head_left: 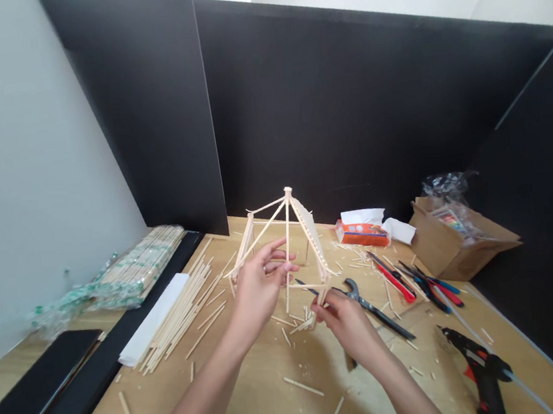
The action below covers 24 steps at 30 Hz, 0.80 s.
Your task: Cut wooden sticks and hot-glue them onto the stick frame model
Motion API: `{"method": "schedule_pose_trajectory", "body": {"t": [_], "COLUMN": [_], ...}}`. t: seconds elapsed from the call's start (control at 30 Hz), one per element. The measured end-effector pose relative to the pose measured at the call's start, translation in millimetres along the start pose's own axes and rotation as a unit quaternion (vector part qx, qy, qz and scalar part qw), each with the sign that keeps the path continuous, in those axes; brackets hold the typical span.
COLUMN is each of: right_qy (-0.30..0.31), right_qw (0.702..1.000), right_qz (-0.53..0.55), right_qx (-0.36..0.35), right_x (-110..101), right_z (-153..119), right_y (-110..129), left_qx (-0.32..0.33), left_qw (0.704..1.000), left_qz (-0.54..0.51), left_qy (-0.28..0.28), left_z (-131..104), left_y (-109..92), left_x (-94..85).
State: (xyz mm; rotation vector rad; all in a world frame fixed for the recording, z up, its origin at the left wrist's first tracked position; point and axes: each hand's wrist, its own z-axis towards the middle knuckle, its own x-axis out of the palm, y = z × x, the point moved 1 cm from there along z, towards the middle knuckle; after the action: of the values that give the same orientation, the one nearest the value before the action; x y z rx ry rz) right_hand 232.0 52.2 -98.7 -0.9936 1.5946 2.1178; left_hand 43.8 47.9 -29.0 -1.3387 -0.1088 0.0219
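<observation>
A small pavilion-like frame of thin wooden sticks (288,195) is held up over the table, its sloping sticks meeting at a peak. One roof face on the right is filled in with pale sticks; the faces toward me are bare. My left hand (261,286) reaches into the frame, thumb and fingers closed around a slanting stick. Lower down, my right hand (346,323) pinches the bottom of the frame's near right corner post. Behind that hand lies a dark-handled pair of pliers (380,315), partly covered.
Loose sticks (188,312) lie beside white paper (157,322) on the left, near bagged sticks (137,268). On the right are an orange box (363,233), a red cutter (394,280), more pliers (430,289), a cardboard box (456,252) and a glue gun (480,366). Black panels (369,101) stand behind.
</observation>
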Motion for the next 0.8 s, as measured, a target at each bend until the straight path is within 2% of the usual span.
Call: {"method": "schedule_pose_trajectory", "body": {"t": [0.8], "right_qy": [0.002], "right_qw": [1.000], "right_qz": [0.006], "right_qx": [0.003], "right_x": [-0.6], "right_z": [0.5], "right_y": [-1.4], "left_qx": [-0.002], "left_qw": [1.000], "left_qz": [0.003], "left_qy": [0.001], "left_z": [-1.9], "left_y": [-0.1], "left_x": [0.1]}}
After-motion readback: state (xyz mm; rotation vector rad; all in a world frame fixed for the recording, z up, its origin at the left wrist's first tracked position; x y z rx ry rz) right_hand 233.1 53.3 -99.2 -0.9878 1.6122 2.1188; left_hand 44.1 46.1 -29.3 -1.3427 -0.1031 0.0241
